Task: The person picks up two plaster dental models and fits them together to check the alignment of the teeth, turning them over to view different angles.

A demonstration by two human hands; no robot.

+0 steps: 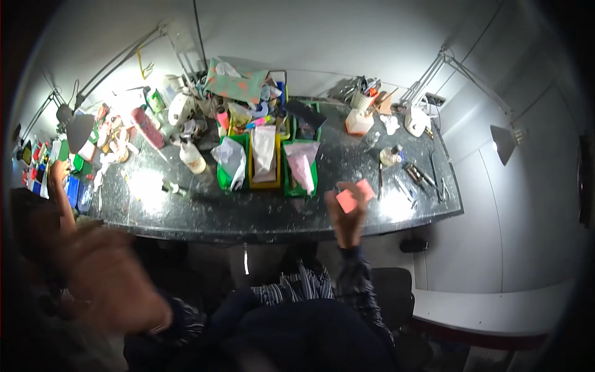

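Observation:
My right hand is raised over the front edge of the dark table. Its fingers close on a flat salmon-pink piece with straight edges; what it is made of I cannot tell. Smeared by motion, my left hand is lifted close at the lower left, away from the tabletop, and its fingers cannot be made out. Nearest to the pink piece are a green bin holding a pink-white bag and, on the other side, several thin hand tools.
A yellow bin and another green bin stand mid-table. A white bottle is left of them, a clear jar to the right. Desk lamps flank the table. At far left, another person's hand is near coloured items.

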